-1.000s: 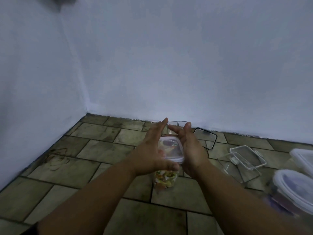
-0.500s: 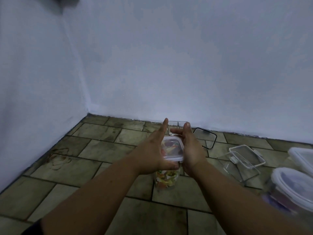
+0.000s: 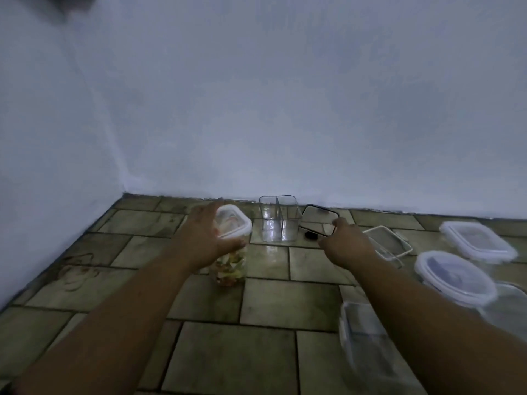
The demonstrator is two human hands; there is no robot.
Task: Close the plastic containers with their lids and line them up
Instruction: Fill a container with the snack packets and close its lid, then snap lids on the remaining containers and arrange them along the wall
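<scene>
A tall clear container (image 3: 230,269) with colourful contents stands on the tiled floor, a white-rimmed lid (image 3: 233,223) sitting on its top. My left hand (image 3: 204,238) grips it near the top, thumb under the lid's front edge. Behind it stands an open clear divided container (image 3: 278,220). A black-rimmed lid (image 3: 318,219) lies just right of that. My right hand (image 3: 345,243) reaches to this lid, and its fingers pinch the lid's near right corner.
To the right lie a clear clip lid (image 3: 389,240) and two lidded containers, one rectangular (image 3: 479,240) and one round (image 3: 456,277). A blurred clear container (image 3: 365,340) sits under my right forearm. Walls (image 3: 256,109) close off the back and left.
My right hand left the tall container's lid and moved right to the black-rimmed lid. The left hand stays on the tall container, which now sits further left.
</scene>
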